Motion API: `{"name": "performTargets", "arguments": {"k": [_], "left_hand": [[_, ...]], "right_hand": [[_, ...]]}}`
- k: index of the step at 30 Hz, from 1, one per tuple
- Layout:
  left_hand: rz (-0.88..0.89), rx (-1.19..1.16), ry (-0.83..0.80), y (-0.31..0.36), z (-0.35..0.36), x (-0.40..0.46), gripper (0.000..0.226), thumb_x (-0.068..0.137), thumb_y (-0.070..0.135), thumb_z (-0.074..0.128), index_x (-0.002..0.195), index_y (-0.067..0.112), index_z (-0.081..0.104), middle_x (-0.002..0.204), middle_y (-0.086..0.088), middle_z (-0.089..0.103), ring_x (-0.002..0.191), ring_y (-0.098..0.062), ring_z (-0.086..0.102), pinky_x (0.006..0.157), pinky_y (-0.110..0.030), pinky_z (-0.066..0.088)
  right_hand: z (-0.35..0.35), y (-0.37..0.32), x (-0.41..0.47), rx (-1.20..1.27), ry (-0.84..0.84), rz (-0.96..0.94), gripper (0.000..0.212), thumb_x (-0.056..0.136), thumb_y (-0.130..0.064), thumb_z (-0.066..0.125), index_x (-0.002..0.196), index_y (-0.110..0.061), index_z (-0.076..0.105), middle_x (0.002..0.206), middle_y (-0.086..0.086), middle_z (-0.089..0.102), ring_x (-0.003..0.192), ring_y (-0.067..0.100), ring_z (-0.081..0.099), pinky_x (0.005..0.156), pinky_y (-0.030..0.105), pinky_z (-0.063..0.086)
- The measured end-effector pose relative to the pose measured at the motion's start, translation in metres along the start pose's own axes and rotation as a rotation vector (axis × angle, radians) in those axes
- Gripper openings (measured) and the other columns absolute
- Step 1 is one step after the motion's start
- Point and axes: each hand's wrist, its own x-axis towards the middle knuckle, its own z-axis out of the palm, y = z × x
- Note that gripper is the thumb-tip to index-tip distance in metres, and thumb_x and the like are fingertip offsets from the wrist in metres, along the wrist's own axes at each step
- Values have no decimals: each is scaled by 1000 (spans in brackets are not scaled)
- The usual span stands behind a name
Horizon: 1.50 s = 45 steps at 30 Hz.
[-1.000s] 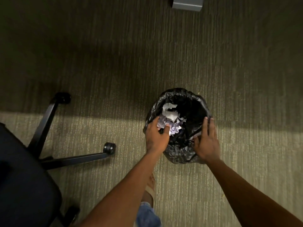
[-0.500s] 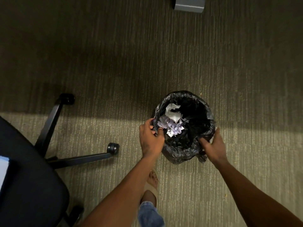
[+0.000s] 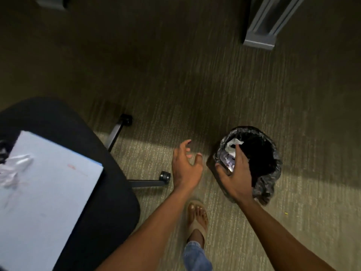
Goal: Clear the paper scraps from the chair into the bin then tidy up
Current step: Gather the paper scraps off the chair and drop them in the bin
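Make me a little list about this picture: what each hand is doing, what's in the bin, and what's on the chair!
left hand: left hand open in the air, fingers spread, holding nothing
right hand: right hand over the bin's near rim; grip unclear
bin: bin with black liner on the carpet, paper scraps inside
chair: chair holds a pale blue sheet with a crumpled scrap on it
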Motion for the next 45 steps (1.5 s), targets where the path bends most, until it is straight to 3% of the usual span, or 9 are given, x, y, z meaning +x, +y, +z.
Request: {"name": "performTargets", "arguments": {"k": [4, 10, 15, 25, 27, 30, 34, 40, 45], "left_hand": [[11, -48, 55, 2, -66, -6, 46, 93, 23, 69, 136, 33, 54, 117, 7, 55, 102, -8, 60, 95, -36, 53], [-14, -136, 237, -14, -172, -17, 45, 91, 19, 69, 131, 35, 58, 118, 7, 59, 99, -2, 60, 93, -35, 55], [-70, -155, 343, -37, -244, -34, 45, 94, 23, 71, 128, 45, 52, 119, 15, 57, 99, 3, 59, 84, -16, 52], [-128, -214, 509, -94, -338, -70, 46, 94, 18, 71, 134, 35, 55, 121, 8, 59, 101, -8, 64, 70, -8, 48], [-124, -209, 537, -107, -349, -75, 47, 94, 18, 71, 134, 34, 55, 121, 8, 58, 102, -9, 64, 72, -14, 51], [-133, -110, 623, -126, -361, -83, 47, 94, 20, 70, 136, 31, 55, 125, 6, 56, 115, -10, 55, 89, -35, 56], [-226, 69, 776, -158, -373, -90, 51, 92, 27, 71, 140, 24, 53, 147, -4, 42, 141, -25, 32, 109, -52, 44], [-447, 184, 803, -201, -380, -93, 63, 94, 38, 66, 151, 23, 42, 164, -10, 22, 154, -34, 15, 118, -61, 24], [-499, 296, 761, -225, -381, -94, 68, 95, 41, 64, 155, 25, 37, 166, -14, 19, 155, -37, 13, 117, -63, 17]], "right_hand": [[36, -73, -27, 54, -96, -131, 90, 91, -27, 78, 163, -11, 25, 166, 10, 32, 154, 24, 29, 120, 26, 19], [87, -169, -74, 134, -185, -269, 88, 91, -32, 73, 163, -17, 26, 165, 4, 34, 151, 15, 31, 118, 27, 25], [125, -225, -108, 123, -231, -379, 88, 88, -45, 68, 162, -19, 27, 164, 3, 38, 150, 16, 35, 121, 35, 31], [180, -293, -154, 18, -243, -559, 84, 88, -51, 67, 157, -17, 36, 160, 8, 44, 150, 29, 37, 121, 54, 33], [192, -306, -157, -4, -252, -594, 84, 87, -52, 67, 156, -17, 38, 160, 7, 45, 150, 29, 38, 121, 55, 34], [213, -329, -157, -49, -335, -608, 82, 88, -54, 64, 159, -24, 35, 164, 4, 40, 152, 27, 33, 123, 55, 32], [245, -359, -149, -203, -398, -791, 73, 96, -53, 59, 160, -37, 30, 169, 3, 28, 156, 30, 23, 125, 59, 26], [295, -403, -136, -528, -456, -995, 73, 97, -70, 47, 160, -50, 15, 174, 9, 2, 159, 40, 1, 124, 63, 14], [315, -403, -132, -642, -501, -982, 49, 100, -60, 53, 144, -41, 44, 171, 14, 16, 156, 44, 10, 121, 65, 23]]}}
